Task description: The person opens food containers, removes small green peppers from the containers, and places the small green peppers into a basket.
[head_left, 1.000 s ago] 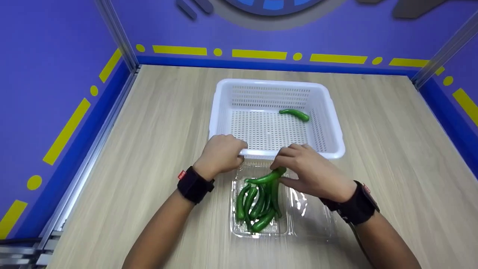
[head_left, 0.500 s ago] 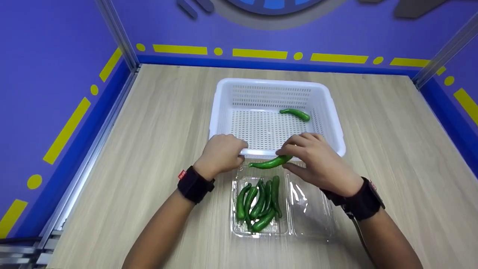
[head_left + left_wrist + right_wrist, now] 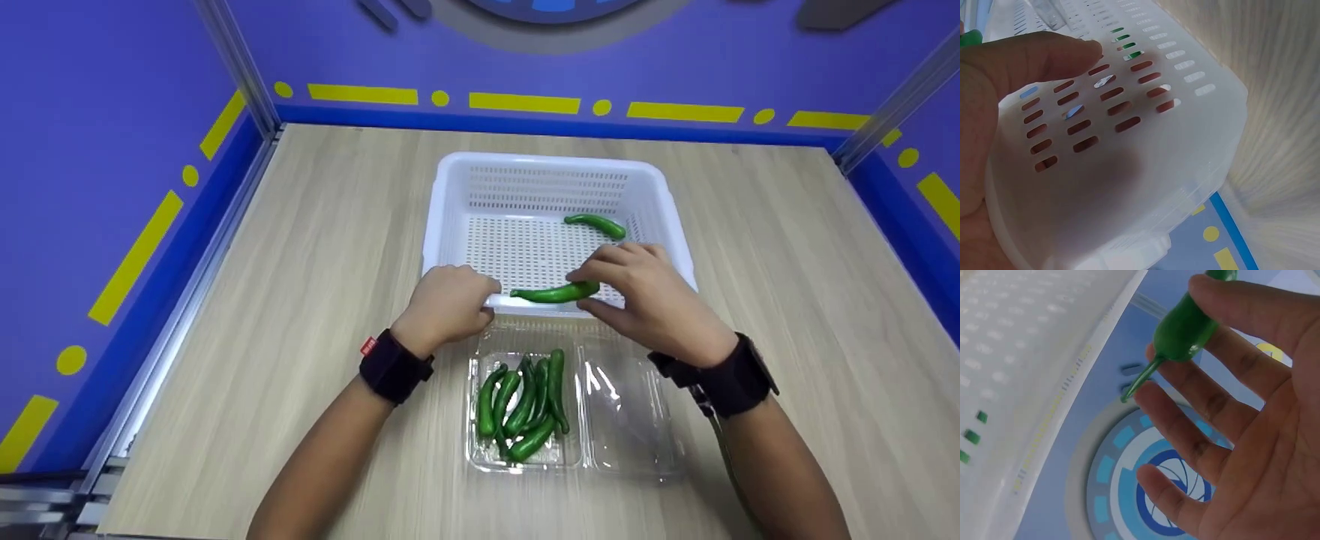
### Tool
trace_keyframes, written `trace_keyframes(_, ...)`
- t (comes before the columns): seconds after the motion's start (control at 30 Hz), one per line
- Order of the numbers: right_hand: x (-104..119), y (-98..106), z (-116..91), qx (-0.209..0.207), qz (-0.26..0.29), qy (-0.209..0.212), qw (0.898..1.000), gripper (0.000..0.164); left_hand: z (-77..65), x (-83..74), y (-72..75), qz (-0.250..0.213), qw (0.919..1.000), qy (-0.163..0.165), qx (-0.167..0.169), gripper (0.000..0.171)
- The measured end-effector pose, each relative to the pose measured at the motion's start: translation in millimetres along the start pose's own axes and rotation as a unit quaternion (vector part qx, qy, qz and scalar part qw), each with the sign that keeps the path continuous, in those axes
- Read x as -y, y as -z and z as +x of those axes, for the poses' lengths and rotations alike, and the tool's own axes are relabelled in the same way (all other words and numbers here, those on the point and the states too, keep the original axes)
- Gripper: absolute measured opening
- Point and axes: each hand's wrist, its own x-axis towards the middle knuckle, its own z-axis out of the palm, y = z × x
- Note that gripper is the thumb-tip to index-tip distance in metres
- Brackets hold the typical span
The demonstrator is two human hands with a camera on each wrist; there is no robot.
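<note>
My left hand (image 3: 446, 307) grips the near rim of a white plastic basket (image 3: 555, 160) close to its left corner. In the left wrist view the thumb presses against the slotted basket wall (image 3: 1185, 146), and fingers show through the slots. Between thumb and fingertips my right hand (image 3: 660, 304) pinches a green chili pepper (image 3: 549, 295), level with the basket's near rim. Its stem points down-left in the right wrist view, where the pepper (image 3: 1182, 332) is cut off at the top. Another green chili pepper (image 3: 596, 224) lies inside the basket at the far right.
A clear plastic clamshell box (image 3: 525, 469) sits in front of the basket, with several green chili peppers (image 3: 521, 405) in its left half. Its lid (image 3: 630, 427) lies folded open to the right. Blue printed walls (image 3: 525, 67) enclose the wooden table (image 3: 322, 225).
My right hand has lifted the chili pepper out of the clamshell box, moving it forward and slightly right to the basket's near rim. The left hand keeps its hold on the basket.
</note>
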Motion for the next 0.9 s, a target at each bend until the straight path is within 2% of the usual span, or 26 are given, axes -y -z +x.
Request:
trace_keyframes(0.2, -9.2, 11.0, 4.5, 0.001, -0.007, -0.017, 1.000, 0.026, 1.3, -0.8, 1.5, 0.006, 1.0000, 0.002, 0.002, 0.014)
trace_keyframes(0.47, -23.1, 24.1, 10.7, 0.033, -0.035, -0.052, 0.997, 0.025, 2.8, -1.2, 2.6, 0.002, 1.0000, 0.006, 0.006, 0.006)
trace_keyframes(0.73, -38.0, 23.1, 20.1, 0.061, -0.042, -0.086, 0.994, 0.023, 2.7, -0.4, 0.7, -0.004, 0.9999, 0.007, 0.010, 0.005)
trace_keyframes(0.9, -43.4, 20.2, 30.7, 0.077, -0.043, -0.092, 0.992, 0.022, 2.0, -0.4, -0.3, 0.000, 0.9999, 0.009, 0.006, 0.004)
